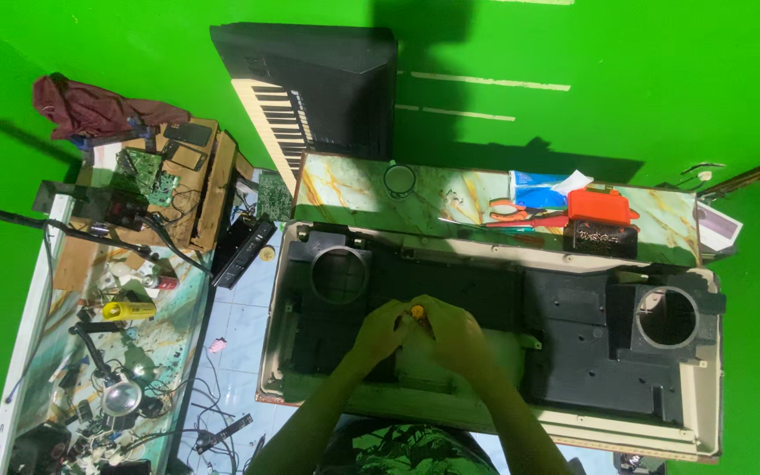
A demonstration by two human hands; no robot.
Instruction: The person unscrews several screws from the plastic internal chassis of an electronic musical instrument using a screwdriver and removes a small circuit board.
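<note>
A long open casing [573, 334], black inside with a cream rim and two round speaker holes, lies bottom-up on the marble-patterned table [354, 189]. Both my hands meet over its middle. My left hand [383, 330] and my right hand [450, 334] close together around a small tool with a yellow-orange handle [416, 310], held upright over the casing's pale centre panel. Its tip is hidden by my fingers.
Behind the casing lie red-handled pliers [512, 211], an orange box [598, 205], a blue packet [534, 187] and a black ring [399, 179]. A black keyboard [310, 84] leans against the green wall. On the left, a cluttered bench [116, 308] holds circuit boards, cables and a yellow object.
</note>
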